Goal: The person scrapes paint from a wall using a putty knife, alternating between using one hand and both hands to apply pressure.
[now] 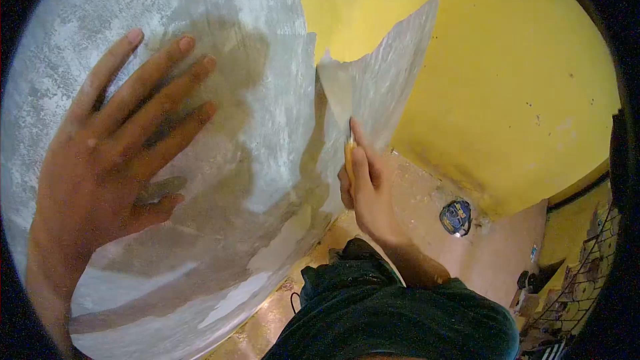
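My right hand (370, 190) is wrapped round the yellow handle of a putty knife (337, 90), with the index finger stretched along toward the blade. The wide blade points up the wall, its front edge right by the ragged border of the yellow paint (353, 0). Around the blade lies a bare grey patch of wall (393, 67). On the left, my left hand (127, 133) is open, fingers spread over the patchy grey-white wall (253, 7), and it casts a shadow there.
Yellow wall (520, 73) with small dark marks runs on to the right. A blue and black object with yellow lettering (455, 218) lies on the floor (413, 187). Dark metal grillwork (587, 267) stands at the lower right, and my dark green shirt (400, 323) fills the bottom.
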The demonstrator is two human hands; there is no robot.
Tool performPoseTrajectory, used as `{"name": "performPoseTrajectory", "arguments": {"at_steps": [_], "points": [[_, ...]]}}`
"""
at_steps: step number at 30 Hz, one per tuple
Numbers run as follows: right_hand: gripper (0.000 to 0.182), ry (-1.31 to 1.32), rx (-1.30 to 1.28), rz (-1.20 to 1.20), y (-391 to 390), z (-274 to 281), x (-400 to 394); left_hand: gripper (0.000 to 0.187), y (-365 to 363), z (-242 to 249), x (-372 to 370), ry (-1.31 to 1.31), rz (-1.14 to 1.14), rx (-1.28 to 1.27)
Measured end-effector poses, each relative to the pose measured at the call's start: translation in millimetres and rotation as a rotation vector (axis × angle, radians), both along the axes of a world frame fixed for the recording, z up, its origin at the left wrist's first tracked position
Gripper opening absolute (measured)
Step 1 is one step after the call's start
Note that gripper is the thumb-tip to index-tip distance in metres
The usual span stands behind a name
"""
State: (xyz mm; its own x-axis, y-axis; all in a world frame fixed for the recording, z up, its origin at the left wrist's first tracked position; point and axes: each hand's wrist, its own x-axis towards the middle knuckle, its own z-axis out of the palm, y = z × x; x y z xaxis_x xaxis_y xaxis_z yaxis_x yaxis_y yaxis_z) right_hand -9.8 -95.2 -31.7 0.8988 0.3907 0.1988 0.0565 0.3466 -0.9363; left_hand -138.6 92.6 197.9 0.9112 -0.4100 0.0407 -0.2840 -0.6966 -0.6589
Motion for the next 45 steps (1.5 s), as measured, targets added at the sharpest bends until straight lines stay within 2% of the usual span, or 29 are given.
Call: {"name": "performPoseTrajectory", "arguments": {"at_steps": [3,5,10,13,17,19,22,29,31,34,37,39,43,45], "points": [[0.050,0.016,-0.073,0.009,-3.2,-1.6,-6.8,0.076,-1.3,2.0,-0.6,0.031,0.008,-0.024],[0.050,0.040,-0.002,-0.044,2.5,12.6,7.7,0.075,-1.7,-0.6,0.6,0.022,-0.002,-0.032],[0.050,0.017,-0.064,0.022,-0.6,-13.4,-8.4,0.071,-0.9,-0.6,-1.8,-0.006,0.014,-0.015],[0.050,0.112,-0.025,-0.021,2.6,10.1,5.6,0.071,-0.7,-2.6,-1.2,0.015,-0.015,-0.038],[0.050,0.017,-0.034,0.022,1.9,-18.7,1.4,0.068,1.8,-3.2,-0.7,-0.016,-0.008,-0.014],[0.048,0.126,0.035,0.038,-3.6,-5.1,-4.3,0.067,1.8,-4.3,-0.6,-0.002,-0.005,-0.028],[0.049,0.178,-0.005,0.077,-1.8,5.1,0.0,0.067,0.4,-4.5,0.1,0.006,-0.005,-0.024],[0.051,0.219,0.012,0.060,-6.0,15.4,1.2,0.071,-0.2,-7.7,-0.4,-0.007,0.002,-0.028],[0.050,0.142,0.001,0.052,-1.5,5.4,1.5,0.072,-0.4,-4.7,-1.0,-0.024,0.004,-0.017],[0.050,0.216,-0.003,0.098,-9.9,1.1,-6.4,0.068,0.1,-3.3,-2.8,-0.007,0.016,-0.011],[0.049,0.196,0.047,0.072,-9.0,22.9,8.8,0.064,1.6,-7.2,-0.3,0.001,-0.010,-0.029],[0.049,0.206,0.012,0.098,-11.4,6.1,-1.1,0.060,2.5,-6.6,-0.7,-0.025,-0.030,0.016],[0.048,0.215,0.025,0.092,-17.5,15.3,0.5,0.062,1.5,-7.0,-0.7,-0.028,-0.021,0.028],[0.048,0.223,-0.009,0.084,-12.2,19.3,5.3,0.062,1.0,-7.1,-0.5,-0.011,-0.011,-0.044]]}}
